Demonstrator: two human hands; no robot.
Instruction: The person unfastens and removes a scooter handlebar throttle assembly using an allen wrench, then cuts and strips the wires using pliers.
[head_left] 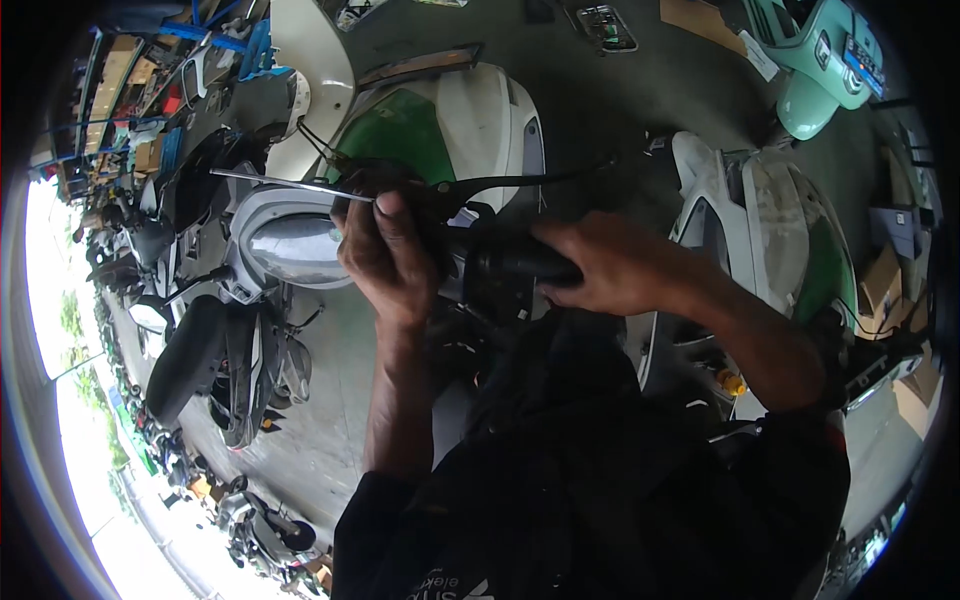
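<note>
My left hand [388, 255] is closed, with the thumb up, at the dark handlebar controls of a scooter. A thin, straight metal rod [290, 184] sticks out leftward from its fingers; whether it has a handle is hidden. My right hand [610, 262] wraps round the end of a black handlebar grip [520, 258]. Just beyond both hands runs a black brake lever [520, 184], pointing right. To the left of my left hand is the scooter's grey-framed headlight [300, 243]. The parts under my left palm are too dark to make out.
White and green body panels [440, 125] lie beyond the handlebar. Another white and green scooter [775, 225] stands on the right, and a mint green one [815, 95] farther back. A black scooter seat [188, 358] is at left. Shelves with boxes [110, 85] line the far left.
</note>
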